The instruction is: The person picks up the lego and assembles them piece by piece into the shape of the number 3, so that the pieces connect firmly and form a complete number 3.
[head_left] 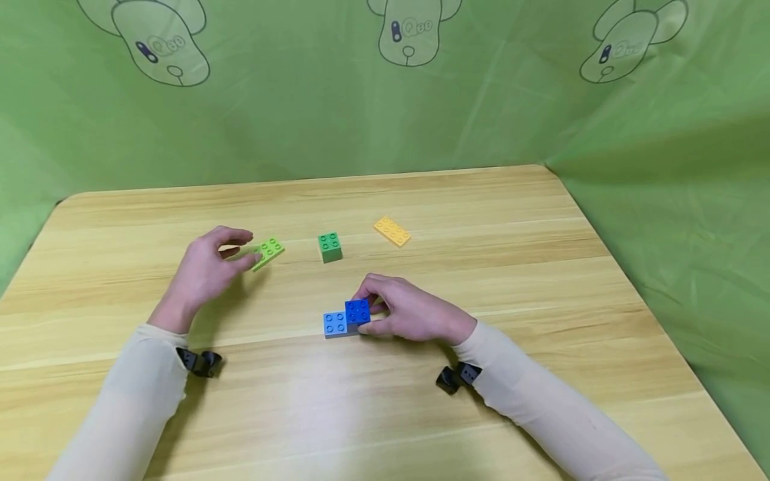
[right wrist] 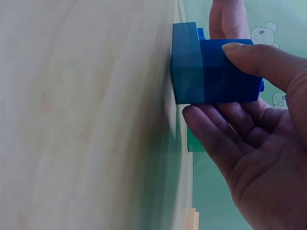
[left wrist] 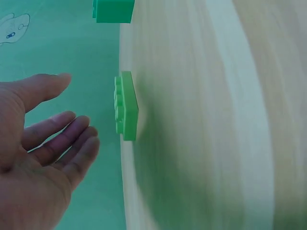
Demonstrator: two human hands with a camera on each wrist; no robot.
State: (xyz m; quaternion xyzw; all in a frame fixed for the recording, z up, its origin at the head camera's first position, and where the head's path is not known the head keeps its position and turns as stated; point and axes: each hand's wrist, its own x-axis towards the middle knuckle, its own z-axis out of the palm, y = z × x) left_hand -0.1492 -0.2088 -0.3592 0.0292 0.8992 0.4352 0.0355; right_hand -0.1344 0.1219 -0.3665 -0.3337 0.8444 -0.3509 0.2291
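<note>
My right hand [head_left: 415, 308] grips a dark blue brick [head_left: 357, 310] between thumb and fingers; the right wrist view has the thumb on one side of this dark blue brick [right wrist: 228, 74]. The brick sits on one half of a light blue block [head_left: 335, 323], whose other studs show to its left. My left hand [head_left: 207, 270] is over the table at the left, its fingers loosely bent around air. Beside it lies a lime green plate [head_left: 269, 251] with studs up, and in the left wrist view a gap separates the fingers from this plate [left wrist: 128, 108].
A green brick [head_left: 329, 247] stands behind the blue pieces, studs up. Farther right lies a flat orange-yellow plate [head_left: 392, 231]. All are on a wooden table [head_left: 511, 254], with a green curtain [head_left: 313, 120] along its back and right edges.
</note>
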